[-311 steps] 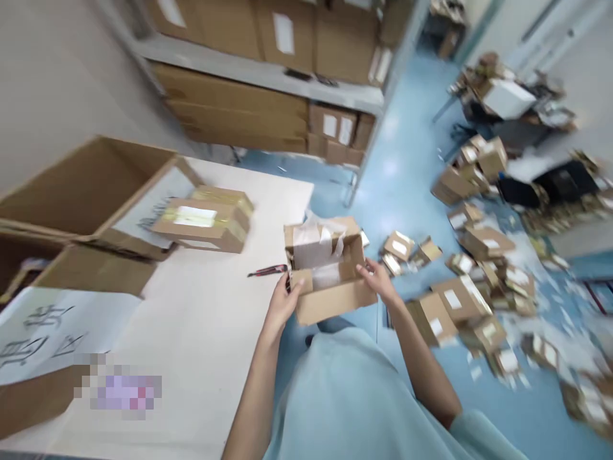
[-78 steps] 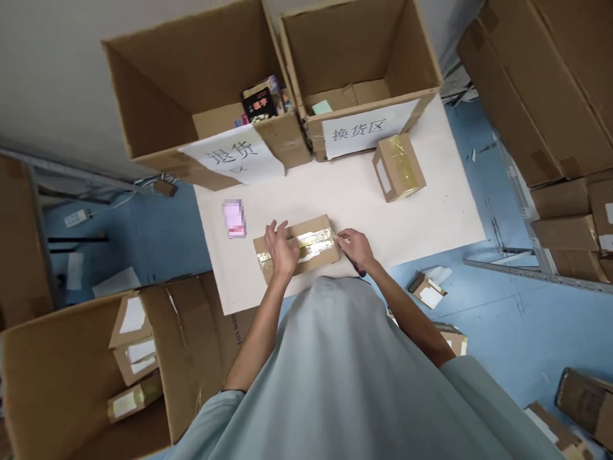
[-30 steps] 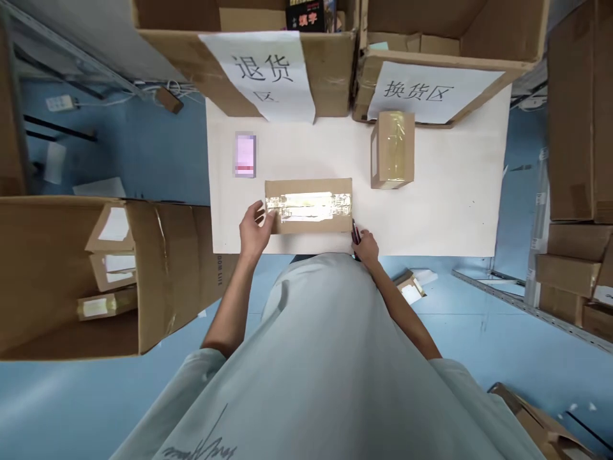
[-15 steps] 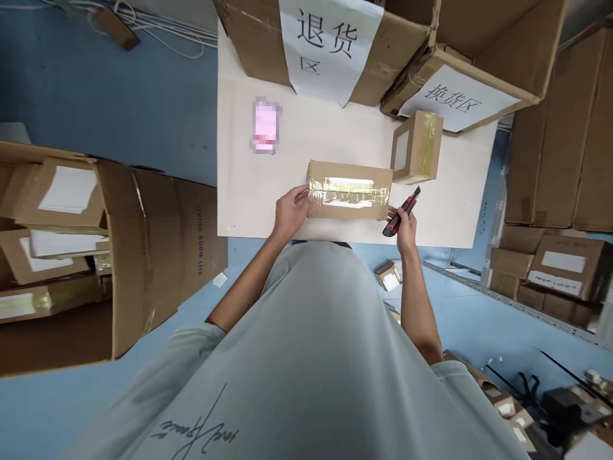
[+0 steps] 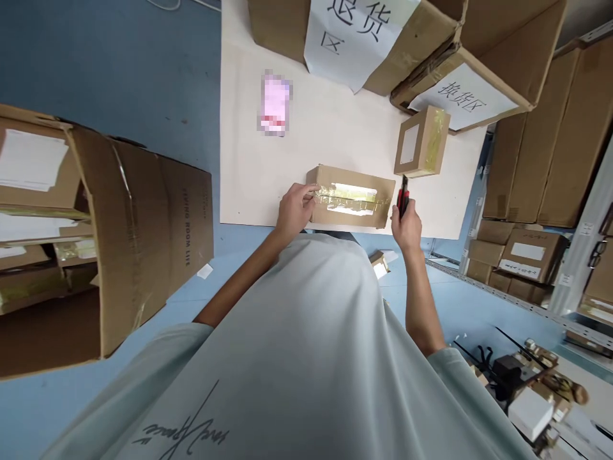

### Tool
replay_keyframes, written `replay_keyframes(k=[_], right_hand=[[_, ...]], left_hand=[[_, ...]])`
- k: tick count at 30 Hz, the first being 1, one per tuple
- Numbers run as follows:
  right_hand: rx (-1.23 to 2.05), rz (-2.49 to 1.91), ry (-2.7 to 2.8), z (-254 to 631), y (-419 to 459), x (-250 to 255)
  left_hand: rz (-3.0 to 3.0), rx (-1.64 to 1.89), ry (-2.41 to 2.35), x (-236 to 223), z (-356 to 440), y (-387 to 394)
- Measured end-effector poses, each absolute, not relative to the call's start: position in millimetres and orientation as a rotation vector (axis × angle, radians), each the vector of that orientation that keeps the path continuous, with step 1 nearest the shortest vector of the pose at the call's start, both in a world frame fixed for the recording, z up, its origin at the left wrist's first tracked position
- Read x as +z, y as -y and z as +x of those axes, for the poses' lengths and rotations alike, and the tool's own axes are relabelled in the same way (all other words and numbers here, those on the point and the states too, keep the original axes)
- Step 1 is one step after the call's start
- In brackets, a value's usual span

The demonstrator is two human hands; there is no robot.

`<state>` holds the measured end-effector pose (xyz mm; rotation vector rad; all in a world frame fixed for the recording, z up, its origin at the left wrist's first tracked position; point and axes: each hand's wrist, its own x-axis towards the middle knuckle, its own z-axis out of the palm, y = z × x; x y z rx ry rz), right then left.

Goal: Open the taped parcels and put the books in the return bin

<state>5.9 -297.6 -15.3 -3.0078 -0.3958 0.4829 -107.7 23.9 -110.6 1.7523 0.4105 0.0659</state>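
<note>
A long cardboard box (image 5: 353,220) lies at the near edge of the white table (image 5: 249,172), with shiny tape and torn white paper along its top. My left hand (image 5: 295,209) grips its left end, the fingers bent over the taped edge. Just off the right end, my right hand (image 5: 407,225) is closed around a red and black utility knife (image 5: 403,197), whose tip points away from me. Beyond the knife stands a smaller taped cardboard box (image 5: 416,144) with a white label.
Two large open cartons with handwritten signs, one left (image 5: 282,32) and one right (image 5: 512,48), stand at the table's back. A pink blurred item (image 5: 274,104) lies at the left. A big carton (image 5: 148,236) of parcels is on my left; shelves with boxes (image 5: 529,252) are on my right.
My left fingers have moved up onto the box's taped top edge. The right hand has drawn away from the box's right end, and the knife has turned more upright. The box has rotated slightly.
</note>
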Motion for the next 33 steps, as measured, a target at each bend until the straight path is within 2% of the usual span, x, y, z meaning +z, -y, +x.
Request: replay_keyframes(k=[5, 11, 33], right_hand=[[0.756, -3.008, 0.881, 9.9, 217.1, 19.8], [1.036, -3.004, 1.423, 13.1, 162.0, 28.8], [1.337, -2.924, 1.767, 40.0, 142.5, 43.1]], left_hand=[[1.709, 0.021, -0.406, -118.7, -101.8, -27.7], [1.664, 0.022, -0.419, -125.2, -100.4, -27.3], [1.682, -0.031, -0.546, -111.4, -101.4, -24.6]])
